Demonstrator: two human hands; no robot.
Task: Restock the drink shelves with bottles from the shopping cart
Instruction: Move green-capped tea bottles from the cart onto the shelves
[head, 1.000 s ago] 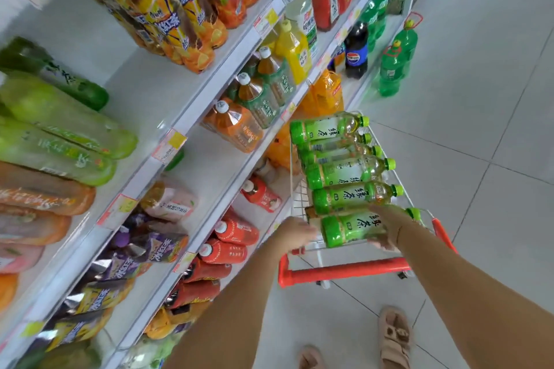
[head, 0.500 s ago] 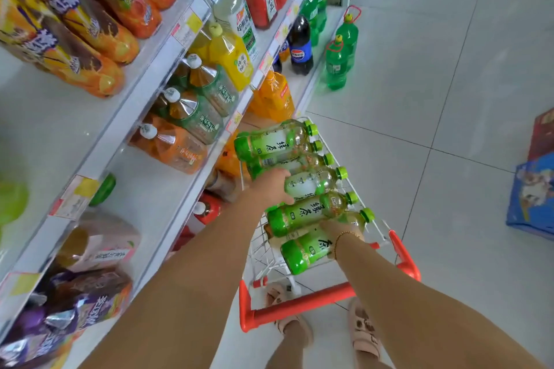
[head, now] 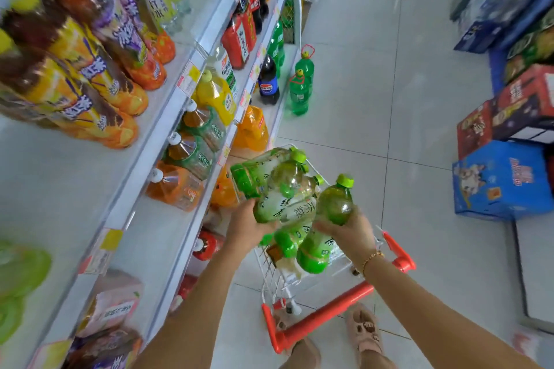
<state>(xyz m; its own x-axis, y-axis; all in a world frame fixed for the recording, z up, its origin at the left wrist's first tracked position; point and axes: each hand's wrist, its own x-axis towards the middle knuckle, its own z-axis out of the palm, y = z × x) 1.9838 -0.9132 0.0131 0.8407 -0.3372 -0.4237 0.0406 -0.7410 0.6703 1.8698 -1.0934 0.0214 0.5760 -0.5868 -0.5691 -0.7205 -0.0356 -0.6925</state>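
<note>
- The right hand (head: 349, 234) grips a clear plastic green-tea bottle with a green cap (head: 334, 204) around its middle. Fingers and thumb are wrapped round it.
- That right-hand bottle stands steeply tilted, cap up and away from the person, base low over the basket.
- The left hand (head: 247, 229) grips the lower end of a second green-tea bottle with a pale label (head: 277, 207). Its long axis runs up and to the right from the palm, though blur hides exactly where its neck ends.
- Both held bottles are above the white wire shopping cart with an orange-red handle (head: 314, 319), touching or nearly touching each other. More green-capped bottles (head: 254, 172) lie stacked in the basket beside them.
- The white metal drink shelves (head: 75, 189) lie to the person's left, well apart from the hands. A bare stretch shows beside the large orange drink jugs (head: 177, 189).
- The left hand is nearer the shelves, so its bottle probably goes first. It likely needs swinging leftward and turning base-down to stand upright.
</note>
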